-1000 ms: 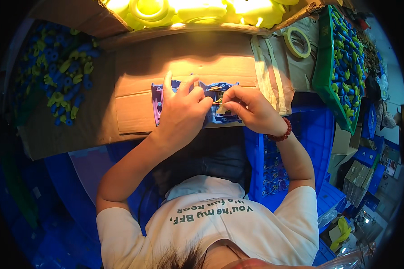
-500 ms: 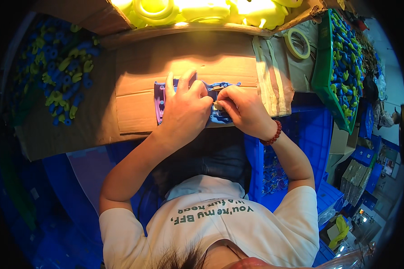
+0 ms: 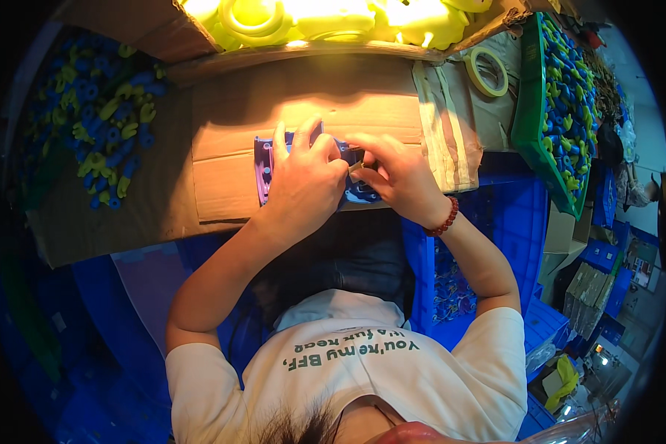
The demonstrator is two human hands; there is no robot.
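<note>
A blue and purple plastic shell [image 3: 263,170], open side up with small posts inside, lies on the cardboard work surface [image 3: 233,189]. Across its middle is my left hand [image 3: 303,177], gripping it with bent fingers and the thumb toward the right part. My right hand [image 3: 403,181] is over the shell's right end, thumb and fingertips pinched around a small pale piece [image 3: 356,168]. That piece is too small to name. Both hands cover much of the shell, so its inner parts show only in gaps.
Bright yellow plastic parts [image 3: 333,18] fill a cardboard box beyond the work surface. Blue and yellow-green small parts [image 3: 115,126] lie heaped at left; more fill a green tray [image 3: 527,111] at right. A tape roll [image 3: 487,72] lies near that tray. Blue bins [image 3: 510,222] stand below.
My right hand's fingers have shifted slightly and spread a little over the shell's right end, the pale piece tilting between them. My left hand keeps its place on the shell.
</note>
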